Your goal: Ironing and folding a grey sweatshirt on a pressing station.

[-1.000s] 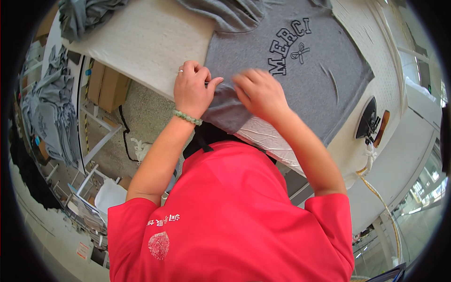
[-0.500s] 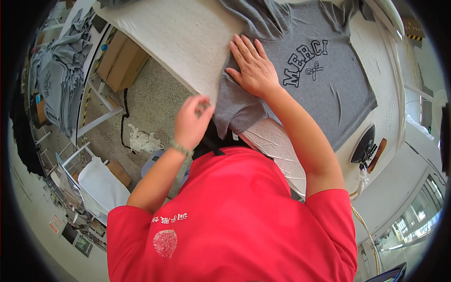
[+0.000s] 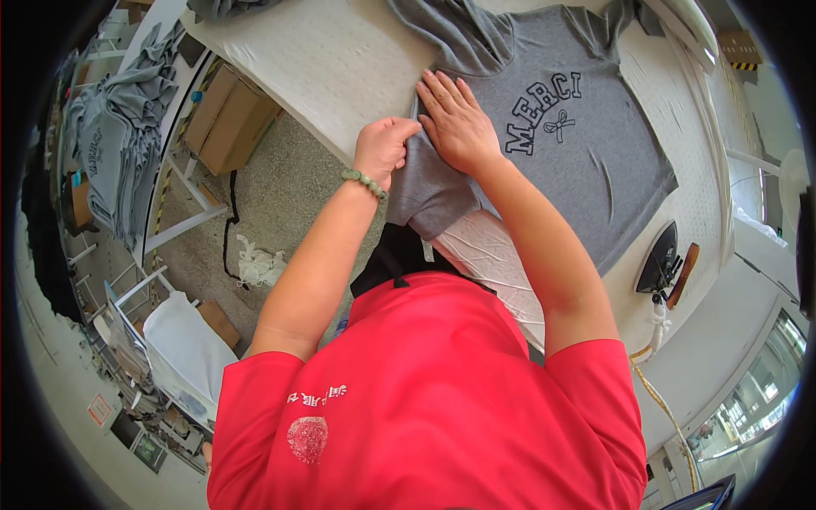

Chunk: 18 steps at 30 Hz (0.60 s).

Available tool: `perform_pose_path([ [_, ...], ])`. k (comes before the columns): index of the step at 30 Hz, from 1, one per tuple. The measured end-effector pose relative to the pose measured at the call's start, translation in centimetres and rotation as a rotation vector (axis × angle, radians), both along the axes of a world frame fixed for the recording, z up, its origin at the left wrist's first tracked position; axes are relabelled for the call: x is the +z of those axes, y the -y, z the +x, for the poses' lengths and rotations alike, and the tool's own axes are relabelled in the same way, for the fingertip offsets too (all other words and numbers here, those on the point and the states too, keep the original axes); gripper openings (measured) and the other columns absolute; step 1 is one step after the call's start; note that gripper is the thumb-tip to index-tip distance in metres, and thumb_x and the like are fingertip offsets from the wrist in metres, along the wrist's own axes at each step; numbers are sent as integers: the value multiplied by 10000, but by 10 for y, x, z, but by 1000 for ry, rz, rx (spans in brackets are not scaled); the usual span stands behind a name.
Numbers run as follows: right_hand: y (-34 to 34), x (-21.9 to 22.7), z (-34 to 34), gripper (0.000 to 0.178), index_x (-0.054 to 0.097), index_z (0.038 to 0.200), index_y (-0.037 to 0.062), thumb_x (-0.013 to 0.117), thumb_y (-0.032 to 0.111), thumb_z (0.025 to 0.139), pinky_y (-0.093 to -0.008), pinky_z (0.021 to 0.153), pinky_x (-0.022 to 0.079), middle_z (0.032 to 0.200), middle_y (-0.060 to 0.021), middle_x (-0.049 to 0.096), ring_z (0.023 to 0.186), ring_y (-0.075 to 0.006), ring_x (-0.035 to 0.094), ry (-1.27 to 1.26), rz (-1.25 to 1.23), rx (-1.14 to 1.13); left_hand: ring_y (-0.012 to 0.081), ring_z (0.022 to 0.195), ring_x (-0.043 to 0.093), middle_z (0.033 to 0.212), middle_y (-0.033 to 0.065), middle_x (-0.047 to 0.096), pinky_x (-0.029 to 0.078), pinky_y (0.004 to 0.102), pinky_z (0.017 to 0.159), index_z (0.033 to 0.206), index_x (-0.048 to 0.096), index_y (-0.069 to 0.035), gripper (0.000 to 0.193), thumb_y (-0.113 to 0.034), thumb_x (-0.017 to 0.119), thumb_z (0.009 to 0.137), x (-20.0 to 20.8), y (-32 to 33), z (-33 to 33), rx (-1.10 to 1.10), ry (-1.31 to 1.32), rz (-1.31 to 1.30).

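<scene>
A grey hooded sweatshirt [image 3: 595, 161] with dark outlined lettering and a small bow print lies spread over a pale padded ironing table [image 3: 297, 59]. My right hand [image 3: 461, 123] rests flat on the garment near its left edge, fingers stretched out. Right beside it, my left hand [image 3: 384, 151], with a green bead bracelet at the wrist, pinches the edge of the sweatshirt between thumb and forefinger. Part of the grey cloth hangs over the table's near edge, below both hands.
An iron [image 3: 659, 259] with a cord stands at the table's right side. Grey garments [image 3: 119, 144] are heaped on a stand at far left. A cardboard box [image 3: 229, 119] and white scraps [image 3: 259, 265] lie on the floor. A white-covered stool [image 3: 183, 344] stands lower left.
My left hand has moved up and right to the sweatshirt's edge and closed on it. My right hand stays flat on the cloth. The view has shifted slightly.
</scene>
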State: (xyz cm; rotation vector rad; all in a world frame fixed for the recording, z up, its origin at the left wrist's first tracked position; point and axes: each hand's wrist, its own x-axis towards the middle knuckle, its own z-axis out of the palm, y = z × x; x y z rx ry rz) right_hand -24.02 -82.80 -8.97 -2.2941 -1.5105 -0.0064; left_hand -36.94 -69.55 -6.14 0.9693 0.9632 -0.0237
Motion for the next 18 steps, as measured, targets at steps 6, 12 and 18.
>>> perform_pose_path([
  [6, 0, -2, -2, 592, 437, 1596, 75, 515, 343, 1074, -439, 1318, 193, 1702, -101, 367, 1587, -263, 303, -14, -30, -5, 80, 600, 561, 763, -44, 645, 434, 252, 546, 886, 683, -42, 179, -193, 754, 950, -16, 9, 2, -63, 10, 411],
  [12, 4, 4, -2, 445, 606, 1432, 85, 608, 268, 1026, -452, 1216, 361, 1559, -118, 523, 1454, -297, 472, -40, 119, 8, 172, 717, 684, 800, 62, 735, 534, 340, 672, 926, 710, -22, 249, -262, 776, 914, -5, 0, -1, -353, -266, 849],
  [18, 24, 30, -37, 137, 784, 1020, 111, 743, 197, 921, -444, 856, 573, 1119, -101, 734, 1015, -307, 717, -475, 15, -114, 238, 747, 720, 849, 116, 769, 560, 382, 713, 976, 749, -24, 331, -340, 807, 898, -2, -14, -5, -477, -290, 993],
])
